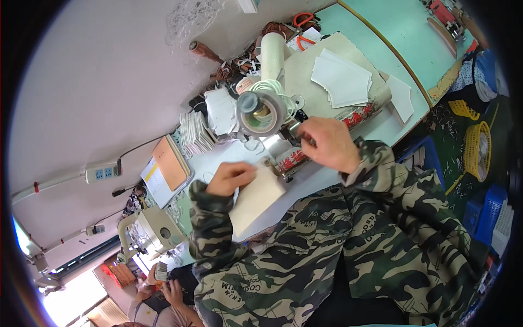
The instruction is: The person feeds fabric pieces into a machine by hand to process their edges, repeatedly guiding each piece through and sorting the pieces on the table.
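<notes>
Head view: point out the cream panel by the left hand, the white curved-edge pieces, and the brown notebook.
Cream panel (257, 201): head view, middle of its broad face.
White curved-edge pieces (344, 82): head view, top piece's face.
Brown notebook (169, 164): head view, front cover.

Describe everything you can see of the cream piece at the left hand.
The cream piece is pale, plain and flat-faced, roughly four-sided with fairly straight edges; it could be card or leather-like sheet, though I can't tell which. It slants from lower left to upper right, its upper end near the working end of the sewing machine. The left hand is at its upper left edge; blur hides the exact grip.
</notes>
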Demonstrator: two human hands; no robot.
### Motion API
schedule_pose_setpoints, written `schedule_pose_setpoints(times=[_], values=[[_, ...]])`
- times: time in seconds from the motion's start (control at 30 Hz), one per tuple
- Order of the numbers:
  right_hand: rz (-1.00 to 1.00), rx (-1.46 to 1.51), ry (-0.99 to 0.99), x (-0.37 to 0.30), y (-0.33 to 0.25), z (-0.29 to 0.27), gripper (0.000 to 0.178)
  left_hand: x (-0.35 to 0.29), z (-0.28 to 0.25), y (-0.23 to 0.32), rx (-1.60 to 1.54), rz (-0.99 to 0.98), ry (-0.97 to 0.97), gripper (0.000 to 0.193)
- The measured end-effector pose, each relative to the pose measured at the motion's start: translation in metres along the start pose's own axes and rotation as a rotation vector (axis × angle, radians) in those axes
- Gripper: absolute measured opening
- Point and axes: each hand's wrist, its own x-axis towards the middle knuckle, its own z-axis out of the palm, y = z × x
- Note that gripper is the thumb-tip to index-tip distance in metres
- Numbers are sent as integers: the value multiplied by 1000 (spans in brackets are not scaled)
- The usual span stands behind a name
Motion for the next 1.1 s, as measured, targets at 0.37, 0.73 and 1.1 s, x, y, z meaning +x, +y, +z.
schedule_pose_setpoints(times=[0.37, 0.73, 1.1], values=[[-285, -220, -261, 32, 23, -28, 33, 76, 55, 28, 535, 322, 191, 19], [254, 425, -374, -6, 19, -24, 23, 43, 45, 27, 186, 6, -279, 26], [-68, -33, -318, 20, 16, -38, 31, 84, 24, 29, 647, 410, -2, 26]])
